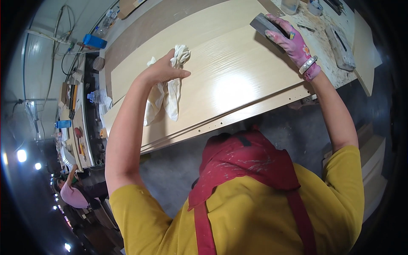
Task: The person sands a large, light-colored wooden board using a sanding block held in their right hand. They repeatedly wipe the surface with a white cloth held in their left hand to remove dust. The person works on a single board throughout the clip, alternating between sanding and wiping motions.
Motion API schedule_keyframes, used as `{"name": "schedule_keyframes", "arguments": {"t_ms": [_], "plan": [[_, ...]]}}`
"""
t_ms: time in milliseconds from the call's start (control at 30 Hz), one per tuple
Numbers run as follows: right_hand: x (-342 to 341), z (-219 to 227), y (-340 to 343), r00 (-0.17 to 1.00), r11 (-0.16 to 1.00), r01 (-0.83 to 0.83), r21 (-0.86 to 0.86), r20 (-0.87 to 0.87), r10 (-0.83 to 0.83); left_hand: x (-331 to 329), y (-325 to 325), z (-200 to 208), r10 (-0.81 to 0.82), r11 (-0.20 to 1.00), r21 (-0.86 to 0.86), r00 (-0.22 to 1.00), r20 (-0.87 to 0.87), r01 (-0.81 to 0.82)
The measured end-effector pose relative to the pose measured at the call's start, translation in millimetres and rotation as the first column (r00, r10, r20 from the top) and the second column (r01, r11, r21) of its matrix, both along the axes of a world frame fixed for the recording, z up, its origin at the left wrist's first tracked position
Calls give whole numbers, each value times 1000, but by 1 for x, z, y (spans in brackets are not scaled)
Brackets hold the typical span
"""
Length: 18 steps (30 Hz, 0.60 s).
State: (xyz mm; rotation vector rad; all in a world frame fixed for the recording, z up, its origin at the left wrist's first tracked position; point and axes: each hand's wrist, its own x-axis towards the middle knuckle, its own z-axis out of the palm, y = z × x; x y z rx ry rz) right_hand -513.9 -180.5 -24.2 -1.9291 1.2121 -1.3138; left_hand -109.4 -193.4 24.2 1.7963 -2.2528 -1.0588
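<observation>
A pale cream wooden panel (221,59) with a glossy, lightly grained face lies flat on the bench before me. My left hand (163,70), bare, rests on its left part and grips a crumpled white cloth (172,97) that trails toward the near edge. The thumb points right; the fingertips are partly hidden. At the panel's far right, my right hand (293,42) wears a pink flowered glove and a metal band round the wrist. It is closed around a dark grey sanding block (265,26), which sits over the panel.
Right of the panel, a stained worktop (321,46) bears a long grey block-like tool (340,46) and a clear cup (290,6). Small holes line a strip (255,114) along the panel's near edge. A person in pink (76,193) works at another bench far left.
</observation>
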Motion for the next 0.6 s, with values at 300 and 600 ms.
{"name": "schedule_keyframes", "arguments": {"t_ms": [300,600], "plan": [[1,1,3,997,999,9,47,75,-13,-87,145,-13,-311,815,-466,939,148,344],[4,5,7,992,993,115,-16,-39,-116,15,86,27,175,849,-440,942,-286,-291]]}}
